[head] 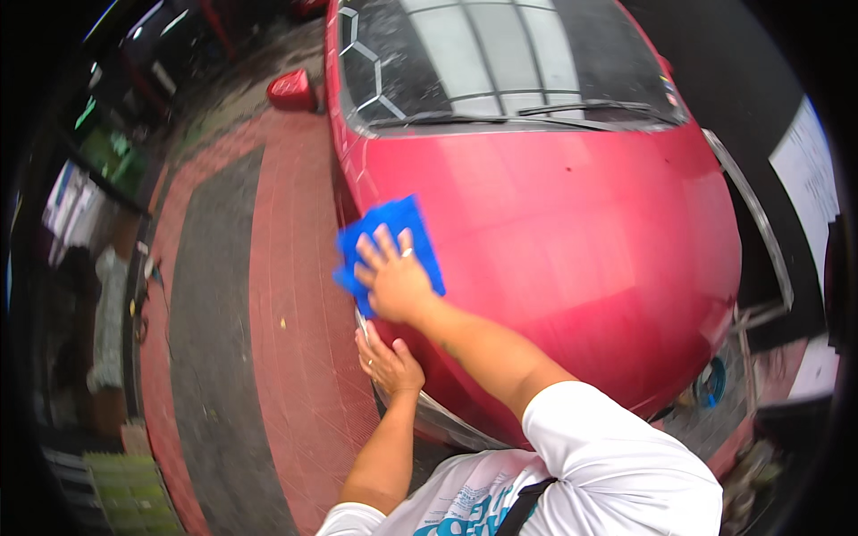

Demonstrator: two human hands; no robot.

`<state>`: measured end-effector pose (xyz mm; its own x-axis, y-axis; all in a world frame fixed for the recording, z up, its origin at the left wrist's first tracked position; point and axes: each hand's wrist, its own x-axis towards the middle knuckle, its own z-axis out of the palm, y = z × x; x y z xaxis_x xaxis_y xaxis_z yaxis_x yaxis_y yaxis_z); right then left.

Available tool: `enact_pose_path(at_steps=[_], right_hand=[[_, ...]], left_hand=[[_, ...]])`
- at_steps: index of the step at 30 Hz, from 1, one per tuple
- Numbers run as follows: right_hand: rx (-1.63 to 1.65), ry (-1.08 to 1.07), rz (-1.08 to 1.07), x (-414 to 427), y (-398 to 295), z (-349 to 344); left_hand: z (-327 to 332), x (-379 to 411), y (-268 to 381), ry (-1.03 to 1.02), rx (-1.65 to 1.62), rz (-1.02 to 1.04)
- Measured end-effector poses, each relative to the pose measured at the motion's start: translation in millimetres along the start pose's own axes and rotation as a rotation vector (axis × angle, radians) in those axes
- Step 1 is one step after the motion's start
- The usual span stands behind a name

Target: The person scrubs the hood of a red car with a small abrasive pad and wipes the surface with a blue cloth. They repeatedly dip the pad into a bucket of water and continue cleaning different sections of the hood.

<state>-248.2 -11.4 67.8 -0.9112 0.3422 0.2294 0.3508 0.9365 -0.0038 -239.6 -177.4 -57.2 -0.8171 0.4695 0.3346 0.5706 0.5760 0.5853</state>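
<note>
My right hand lies flat with fingers spread on a blue cloth, holding it against the left-hand edge of a red car hood. Part of the cloth hangs past that edge, and both hand and cloth are slightly blurred. Just below, my left hand rests against the car's front corner by the headlight, with nothing in it and the thumb apart from the fingers. Most of the headlight is hidden by my left arm and shirt. Reflections of a bright roof streak the windshield.
Wiper blades lie along the windshield base. A red side mirror juts out at the upper left. Red and dark floor matting runs beside the car. A grey metal frame and a coiled blue hose are at right.
</note>
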Motion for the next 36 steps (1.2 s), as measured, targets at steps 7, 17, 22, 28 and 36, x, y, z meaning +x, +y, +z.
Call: enact_pose_path(at_steps=[7,17,22,28,36], right_hand=[[0.228,0.07,0.184,-237.1,24.2,-5.8],[-0.009,0.342,1.345,-574.8,164.8,13.2],[0.138,0.319,1.004,-652.1,108.6,4.8],[0.647,0.334,1.086,-808.9,92.6,-42.4],[0.941,0.224,0.953,-960.5,100.3,-184.7]], left_hand=[[-5.4,-0.2,-8.1,0.199,-0.164,0.025],[-16.3,-35.0,23.9,0.153,-0.036,0.018],[-49.5,-168.4,157.8,-0.072,-0.673,0.26],[-28.9,-427.0,266.7,-1.509,-0.567,0.197],[1.6,-607.7,449.3,-2.195,-0.853,-0.822]])
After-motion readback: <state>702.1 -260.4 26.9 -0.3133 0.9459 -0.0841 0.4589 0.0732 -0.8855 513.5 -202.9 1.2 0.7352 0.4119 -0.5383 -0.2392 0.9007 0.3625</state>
